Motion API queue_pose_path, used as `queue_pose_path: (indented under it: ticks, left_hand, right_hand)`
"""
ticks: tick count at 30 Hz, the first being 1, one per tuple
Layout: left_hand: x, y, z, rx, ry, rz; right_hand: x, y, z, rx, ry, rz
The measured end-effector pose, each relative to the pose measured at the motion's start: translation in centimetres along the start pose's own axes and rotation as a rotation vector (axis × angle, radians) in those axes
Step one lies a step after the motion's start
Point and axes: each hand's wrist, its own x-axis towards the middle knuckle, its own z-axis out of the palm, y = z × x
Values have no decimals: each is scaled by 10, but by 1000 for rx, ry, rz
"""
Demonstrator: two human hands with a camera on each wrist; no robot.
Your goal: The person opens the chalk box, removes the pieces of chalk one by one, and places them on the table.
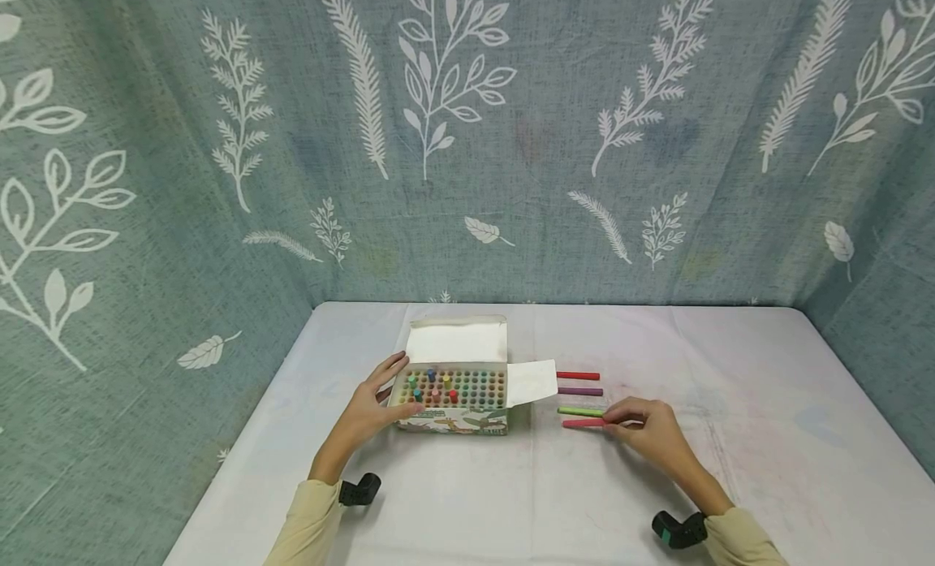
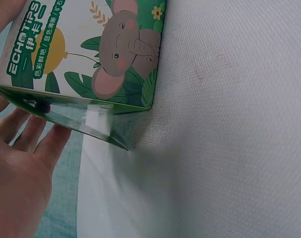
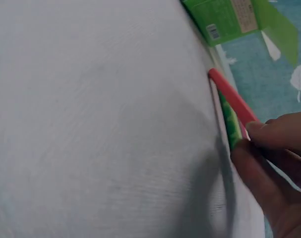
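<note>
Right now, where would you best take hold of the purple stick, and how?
Probably the right end of the purple stick, pinched across its thin body by the right hand, once free, coming from the right: it lies flat, and its left end looks close to the white flap.

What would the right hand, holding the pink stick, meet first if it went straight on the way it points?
Probably the green stick, just beyond the pink stick that the right hand pinches; depth leaves unclear whether the hand touches the green one.
</note>
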Motion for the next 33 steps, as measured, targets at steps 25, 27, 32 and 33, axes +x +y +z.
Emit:
queue_pose_path:
  ticks: [25, 27, 32, 33]
  left_hand:
    - [0, 3, 2, -9, 0, -7]
    - [1, -4, 2, -10, 4, -10]
    - [7, -27, 3, 0, 26, -4]
    - [7, -29, 3, 3, 29, -3]
  right_hand:
    - [3, 0, 13, -282, 19, -153]
    - [5, -2, 13, -292, 23, -155]
    - [11, -11, 16, -316, 12, -144]
    - [12, -14, 16, -315, 8, -142]
